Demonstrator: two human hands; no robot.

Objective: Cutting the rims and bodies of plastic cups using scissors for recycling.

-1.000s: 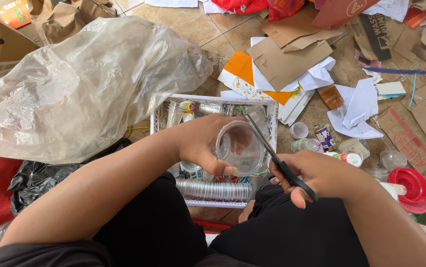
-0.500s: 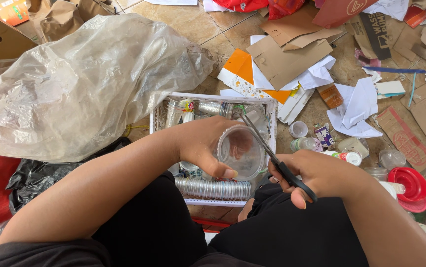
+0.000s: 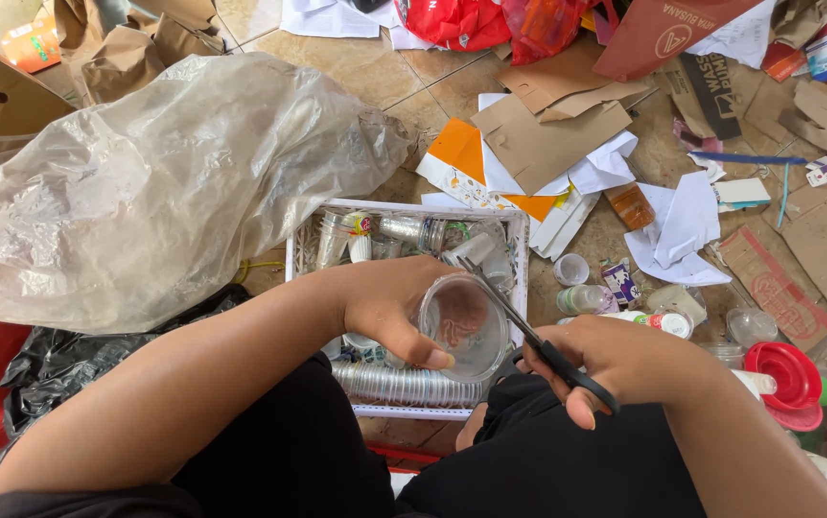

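My left hand [image 3: 389,307] is clamped on a clear cup [image 3: 463,326], thumb on its near rim and fingers wrapped round the far side, mouth turned toward me. The cup sits over the near right part of a white basket [image 3: 521,251] that holds more cups and a stack of them along its near edge. My right hand [image 3: 629,360] is closed through the black handles of the scissors [image 3: 528,336]; the blades point away to the left and lie against the cup's right rim. Whether they are parted I cannot tell. A red lid [image 3: 778,374] lies right of that hand.
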